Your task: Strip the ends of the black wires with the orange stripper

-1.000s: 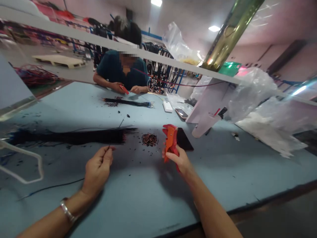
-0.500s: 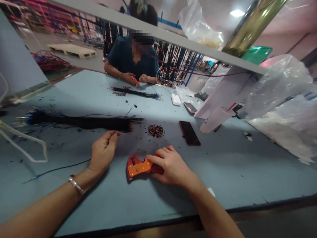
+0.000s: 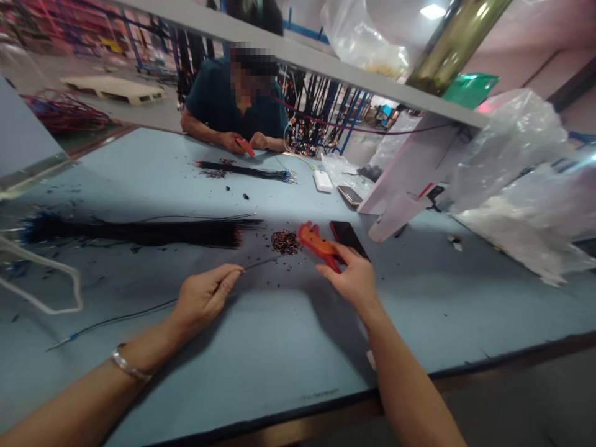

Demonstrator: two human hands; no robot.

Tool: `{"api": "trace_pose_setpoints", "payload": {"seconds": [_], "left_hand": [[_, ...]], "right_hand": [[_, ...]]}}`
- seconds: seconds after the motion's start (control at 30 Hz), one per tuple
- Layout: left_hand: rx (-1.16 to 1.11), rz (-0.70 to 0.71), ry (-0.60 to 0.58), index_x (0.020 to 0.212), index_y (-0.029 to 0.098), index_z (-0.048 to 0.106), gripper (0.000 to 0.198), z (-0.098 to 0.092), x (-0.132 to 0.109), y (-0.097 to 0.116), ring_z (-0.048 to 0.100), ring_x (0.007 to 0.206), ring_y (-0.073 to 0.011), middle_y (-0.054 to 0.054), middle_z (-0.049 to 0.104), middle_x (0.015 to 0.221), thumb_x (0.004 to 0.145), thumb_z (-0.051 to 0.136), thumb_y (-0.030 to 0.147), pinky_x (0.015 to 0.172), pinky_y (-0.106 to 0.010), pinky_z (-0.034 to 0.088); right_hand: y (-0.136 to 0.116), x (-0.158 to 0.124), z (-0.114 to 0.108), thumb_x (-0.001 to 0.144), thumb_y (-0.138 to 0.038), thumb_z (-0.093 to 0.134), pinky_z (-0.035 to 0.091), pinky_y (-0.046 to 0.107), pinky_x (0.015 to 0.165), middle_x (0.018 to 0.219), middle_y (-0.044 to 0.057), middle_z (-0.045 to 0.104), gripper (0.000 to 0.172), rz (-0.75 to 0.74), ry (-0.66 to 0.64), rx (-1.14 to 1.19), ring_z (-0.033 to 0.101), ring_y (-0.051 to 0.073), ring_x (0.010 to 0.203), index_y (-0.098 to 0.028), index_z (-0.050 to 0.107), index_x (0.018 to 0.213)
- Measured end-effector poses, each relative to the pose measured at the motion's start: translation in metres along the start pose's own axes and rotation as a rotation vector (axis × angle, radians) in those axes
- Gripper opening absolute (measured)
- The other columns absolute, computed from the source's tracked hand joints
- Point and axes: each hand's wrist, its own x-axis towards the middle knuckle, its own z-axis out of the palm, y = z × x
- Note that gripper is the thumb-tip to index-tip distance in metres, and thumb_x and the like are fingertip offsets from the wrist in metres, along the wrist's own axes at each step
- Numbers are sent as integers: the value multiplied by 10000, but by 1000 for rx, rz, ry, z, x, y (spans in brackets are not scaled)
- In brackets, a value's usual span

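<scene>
My left hand (image 3: 205,295) pinches a thin black wire (image 3: 125,315). One length of it sticks out past the fingertips to the right, and the other trails left to a blue terminal on the table. In my right hand (image 3: 351,276) is an orange and red wire stripper (image 3: 319,243), lifted off the table with its jaws pointing up and left. Just left of the jaws lies a small heap of black and copper-coloured wire scraps (image 3: 285,242). A thick bundle of black wires (image 3: 186,233) with blue ends lies beyond my left hand.
A dark phone (image 3: 347,234) lies behind the stripper. Across the table a co-worker (image 3: 237,105) holds a red tool near a second wire bundle (image 3: 246,171). Plastic bags (image 3: 512,217) fill the right side; a white bent frame (image 3: 60,307) is at left.
My right hand has raised the wire stripper from the table and moved it up and right, beside the scrap heap. The wire's end now extends visibly from my left fingertips. The view has shifted slightly.
</scene>
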Motion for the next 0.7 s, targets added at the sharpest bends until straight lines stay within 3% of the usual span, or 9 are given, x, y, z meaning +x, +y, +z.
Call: {"api": "trace_pose_setpoints", "payload": {"seconds": [0.13, 0.2, 0.4, 0.57, 0.7], "left_hand": [[119, 403, -239, 1036, 222, 697, 343, 9, -8, -7, 535, 541, -89, -26, 645, 740, 928, 377, 284, 540, -186, 404], [186, 466, -282, 957, 212, 713, 364, 13, -9, -6, 493, 510, -90, -26, 602, 691, 942, 353, 266, 505, -197, 377], [378, 259, -212, 854, 206, 722, 318, 17, 3, 3, 599, 614, -141, -49, 678, 804, 890, 417, 288, 541, -236, 384], [578, 26, -195, 878, 191, 731, 374, 13, 31, 1, 644, 667, -214, -100, 697, 955, 878, 387, 339, 526, -277, 378], [447, 4, -79, 965, 233, 721, 359, -3, 38, -2, 654, 769, -203, -60, 701, 952, 854, 401, 350, 628, -265, 443]], "right_hand": [[22, 12, -5, 656, -413, 726, 473, 426, 863, 1020, 65, 709, 508, 241, 92, 266, 648, 272, 929, -217, 657, 1120], [23, 13, -4, 646, -403, 731, 476, 429, 881, 1017, 61, 712, 508, 247, 94, 349, 651, 267, 935, -208, 661, 1109], [5, 5, -2, 639, -327, 740, 487, 420, 904, 1064, 64, 693, 490, 65, 73, 333, 656, 253, 936, -222, 661, 1111], [-1, 2, -4, 651, -317, 732, 492, 434, 905, 1059, 62, 691, 466, 40, 50, 362, 664, 256, 932, -230, 656, 1102], [-2, 2, -4, 649, -308, 735, 490, 430, 910, 1059, 72, 691, 473, 46, 48, 373, 661, 259, 945, -213, 652, 1104]]}}
